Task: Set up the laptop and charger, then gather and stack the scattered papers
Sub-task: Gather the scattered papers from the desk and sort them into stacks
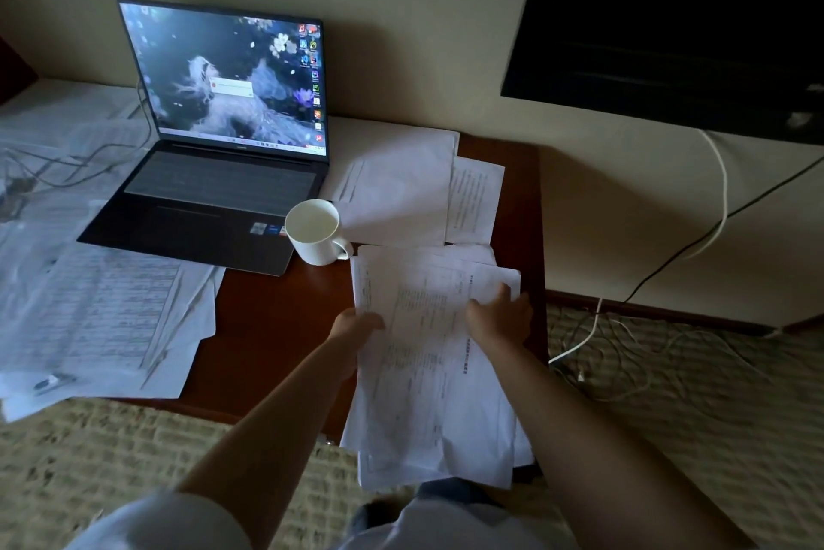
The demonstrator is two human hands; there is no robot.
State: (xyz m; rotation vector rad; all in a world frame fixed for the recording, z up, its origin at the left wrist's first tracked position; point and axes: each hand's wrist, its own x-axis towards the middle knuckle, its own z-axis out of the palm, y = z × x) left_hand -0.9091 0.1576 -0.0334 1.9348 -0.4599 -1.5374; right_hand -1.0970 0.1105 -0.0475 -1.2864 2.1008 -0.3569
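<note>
The table (276, 317) is dark reddish wood with a smooth, slightly glossy finish. The papers (428, 353) are thin white printed sheets, matt. The mug (314, 233) looks like glazed white ceramic. The laptop (209, 193) has a dark matt casing and a glossy screen. The carpet (669, 407) is rough woven cloth.

arms: two, bare from hands up to above the elbows | left sleeve (178, 523): short, pale grey-white fabric, loose | torso: same pale cloth (446, 523) | wrists, fingers: nothing worn is visible
</note>
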